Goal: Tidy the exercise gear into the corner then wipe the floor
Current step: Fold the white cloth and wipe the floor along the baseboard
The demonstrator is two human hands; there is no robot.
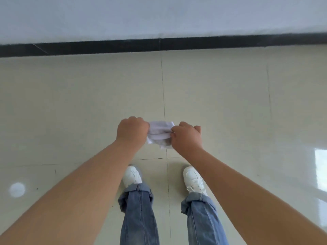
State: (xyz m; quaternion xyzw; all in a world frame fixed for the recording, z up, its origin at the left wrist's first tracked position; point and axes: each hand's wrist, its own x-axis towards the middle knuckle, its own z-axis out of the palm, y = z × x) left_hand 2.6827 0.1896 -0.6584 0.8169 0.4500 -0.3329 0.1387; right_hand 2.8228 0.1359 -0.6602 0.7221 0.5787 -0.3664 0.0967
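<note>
Floor: glossy pale cream tiles, thin dark grout lines, a crossing of lines just ahead of the shoes; round light glare lower left, window reflection at right edge.
Skirting: black band along the base of the wall.
Wall: plain, pale bluish-white.
Cloth: small, white, bunched; held in the air between both hands, above the floor, in front of the feet.
Left hand: fist clenched round cloth's left end.
Right hand: fingers curled, gripping cloth's right end.
Person: standing, bare forearms, blue jeans, white shoes.
</note>
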